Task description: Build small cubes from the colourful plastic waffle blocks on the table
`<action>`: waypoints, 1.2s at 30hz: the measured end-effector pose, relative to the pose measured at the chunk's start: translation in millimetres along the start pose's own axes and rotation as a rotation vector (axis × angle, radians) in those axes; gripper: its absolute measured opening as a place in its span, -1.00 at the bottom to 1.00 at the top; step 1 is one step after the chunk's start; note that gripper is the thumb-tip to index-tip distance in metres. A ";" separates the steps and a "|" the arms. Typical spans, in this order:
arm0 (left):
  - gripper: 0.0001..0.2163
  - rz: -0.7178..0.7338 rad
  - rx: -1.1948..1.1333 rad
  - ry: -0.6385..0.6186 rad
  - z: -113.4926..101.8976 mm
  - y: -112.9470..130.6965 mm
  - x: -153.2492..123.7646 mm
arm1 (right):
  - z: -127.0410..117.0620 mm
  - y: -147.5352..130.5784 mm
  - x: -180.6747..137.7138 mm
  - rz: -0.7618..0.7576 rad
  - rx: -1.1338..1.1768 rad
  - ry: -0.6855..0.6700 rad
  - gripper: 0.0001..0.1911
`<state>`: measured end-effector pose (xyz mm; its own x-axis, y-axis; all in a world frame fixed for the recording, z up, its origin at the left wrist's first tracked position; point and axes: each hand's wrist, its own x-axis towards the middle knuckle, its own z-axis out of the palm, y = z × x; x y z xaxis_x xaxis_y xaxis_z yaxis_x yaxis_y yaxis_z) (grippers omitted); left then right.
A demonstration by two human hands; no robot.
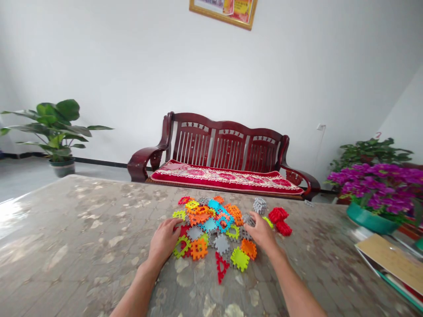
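A loose pile of plastic interlocking tiles with notched edges lies in the middle of the table, among them a blue tile (224, 222), an orange tile (198, 249) and a lime tile (239, 259). At the pile's left edge rests my left hand (165, 238), fingers stretched toward the tiles and holding nothing that I can see. On the right side, my right hand (262, 231) has its thumb and fingers about a grey tile (247, 219). Closest to me lies a red triangular piece (221, 267). Beyond the right hand are a grey stack (259, 205) and red stacked tiles (278, 215).
A patterned cloth covers the table (99, 246). Purple flowers in a teal pot (372, 219) and a cardboard-coloured folder (390, 255) occupy its right side. Behind stands a wooden bench (228, 145) with a red cushion; a potted plant (59, 127) is at left.
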<state>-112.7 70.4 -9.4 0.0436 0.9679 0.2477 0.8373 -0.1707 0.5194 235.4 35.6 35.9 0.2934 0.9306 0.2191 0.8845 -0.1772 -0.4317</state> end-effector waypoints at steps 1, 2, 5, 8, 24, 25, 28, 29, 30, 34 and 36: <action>-0.68 -0.001 0.004 0.003 -0.2 0.5 -0.3 | -3.6 5.1 3.0 0.044 -0.037 0.014 -0.44; -0.68 -0.004 0.006 0.005 -0.4 1.0 -0.7 | -6.7 9.8 5.8 0.081 -0.079 0.021 -0.44; -0.68 -0.006 0.005 0.006 -0.8 1.4 -1.3 | -11.4 18.9 12.8 0.146 -0.193 0.013 -0.42; -0.68 -0.003 0.000 0.001 -0.7 0.7 -1.1 | -11.0 20.2 17.8 0.152 -0.258 0.002 -0.41; -0.68 -0.004 0.006 -0.001 -1.1 0.7 -0.9 | -1.5 23.5 35.9 0.068 -0.337 0.050 -0.44; -0.68 -0.003 0.007 -0.003 -1.0 0.5 -0.8 | -2.2 22.2 35.8 0.071 -0.331 0.049 -0.44; -0.68 0.001 0.011 -0.004 0.0 -0.4 -0.5 | -2.3 19.3 30.6 0.051 -0.302 0.063 -0.53; -0.68 0.004 0.010 -0.001 0.4 -0.9 -0.4 | -1.2 18.6 27.2 0.035 -0.277 0.071 -0.57; -0.68 0.008 0.008 0.001 0.9 -1.4 -0.3 | 0.6 17.8 23.2 0.020 -0.239 0.077 -0.61; -0.67 0.015 0.004 0.002 1.7 -2.4 -0.1 | 12.6 10.9 3.2 -0.066 0.010 0.018 -0.65; -0.67 0.016 0.004 -0.008 1.1 -2.0 -0.2 | 18.2 4.1 -6.6 -0.139 0.099 -0.047 -0.62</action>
<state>-113.7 70.8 -11.4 0.0611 0.9665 0.2495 0.8388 -0.1852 0.5121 230.4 34.6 16.7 0.1517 0.9581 0.2428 0.8744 -0.0155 -0.4850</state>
